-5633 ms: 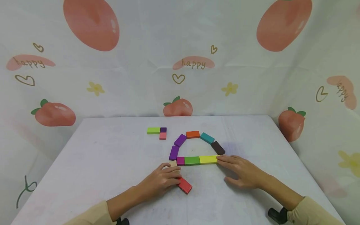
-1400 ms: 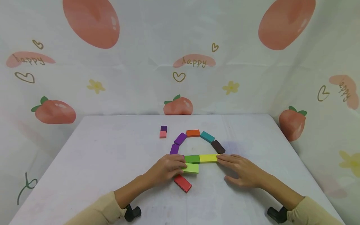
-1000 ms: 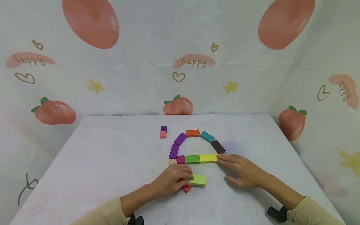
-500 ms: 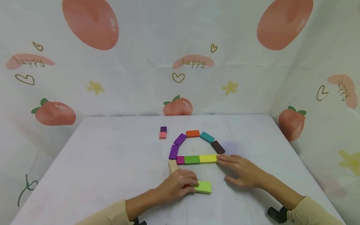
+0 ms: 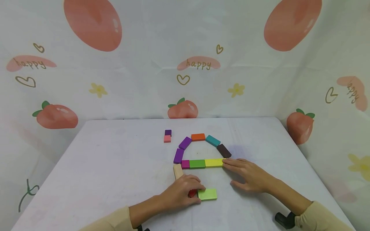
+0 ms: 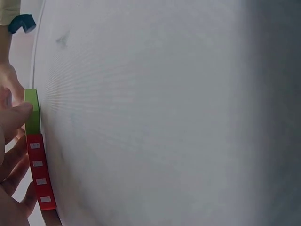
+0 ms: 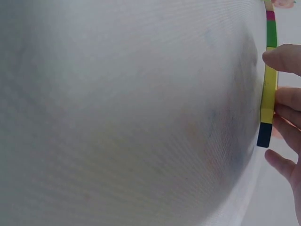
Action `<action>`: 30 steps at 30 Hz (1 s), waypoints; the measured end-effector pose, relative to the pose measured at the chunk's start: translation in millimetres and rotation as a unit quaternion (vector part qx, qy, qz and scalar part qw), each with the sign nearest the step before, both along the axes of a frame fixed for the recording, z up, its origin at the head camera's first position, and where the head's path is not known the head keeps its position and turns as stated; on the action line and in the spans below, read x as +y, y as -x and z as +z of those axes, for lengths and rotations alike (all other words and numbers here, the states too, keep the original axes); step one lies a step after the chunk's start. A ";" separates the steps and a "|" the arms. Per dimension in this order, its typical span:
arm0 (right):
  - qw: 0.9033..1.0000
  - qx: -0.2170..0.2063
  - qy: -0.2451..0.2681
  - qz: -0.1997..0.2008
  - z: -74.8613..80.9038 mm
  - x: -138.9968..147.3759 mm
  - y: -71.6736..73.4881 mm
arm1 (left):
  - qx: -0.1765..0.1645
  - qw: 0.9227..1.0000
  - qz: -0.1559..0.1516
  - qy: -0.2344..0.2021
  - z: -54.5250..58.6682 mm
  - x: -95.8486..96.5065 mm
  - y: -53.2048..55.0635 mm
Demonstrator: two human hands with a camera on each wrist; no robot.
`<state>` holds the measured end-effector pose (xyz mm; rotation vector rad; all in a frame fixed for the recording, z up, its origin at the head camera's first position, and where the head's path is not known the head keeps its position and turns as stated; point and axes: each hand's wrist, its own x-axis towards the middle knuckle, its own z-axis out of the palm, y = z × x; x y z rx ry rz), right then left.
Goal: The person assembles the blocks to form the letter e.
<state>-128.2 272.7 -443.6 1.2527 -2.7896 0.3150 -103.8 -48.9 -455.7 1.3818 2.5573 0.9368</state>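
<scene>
My left hand (image 5: 183, 191) pinches the left end of a light green block (image 5: 209, 194) between thumb and index finger, flat on the table. A red block (image 5: 192, 193), mostly hidden under that hand in the head view, meets its left end; in the left wrist view the red block (image 6: 40, 162) shows small white labels. Behind the knuckles a beige block (image 5: 177, 170) runs up to a magenta block (image 5: 185, 164). My right hand (image 5: 247, 176) lies with straight fingers, fingertips on the right end of a yellow block (image 5: 213, 163).
A green block (image 5: 197, 164) joins magenta and yellow. Two purple blocks (image 5: 179, 156), an orange one (image 5: 198, 137), a teal one (image 5: 213, 141) and a dark brown one (image 5: 224, 150) arch behind this row. A dark purple block (image 5: 168, 132) and a pink block (image 5: 167, 139) lie at the back left.
My left hand has brought the light green block from the back left to the red block's end, lately turning it slightly. The red block has shifted a little. My right hand stays put.
</scene>
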 end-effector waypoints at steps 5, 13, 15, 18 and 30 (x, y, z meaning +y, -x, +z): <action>1.000 0.001 0.002 0.001 -1.1 0.6 0.3 | 0.001 1.000 -0.001 0.002 0.0 -0.6 -0.4; 1.000 0.012 0.008 0.008 -3.0 1.4 1.3 | 0.003 1.000 -0.002 0.001 -0.6 -2.0 -0.4; 1.000 0.010 0.006 0.008 -3.0 1.3 1.3 | 0.002 1.000 -0.002 0.002 -0.4 -2.2 -0.5; 1.000 0.005 0.006 0.006 -3.0 1.2 1.4 | -0.005 1.000 -0.001 0.005 0.1 -2.6 -0.6; 1.000 0.006 0.002 0.003 -2.7 0.9 0.6 | -0.008 1.000 0.015 0.016 2.4 -5.2 0.0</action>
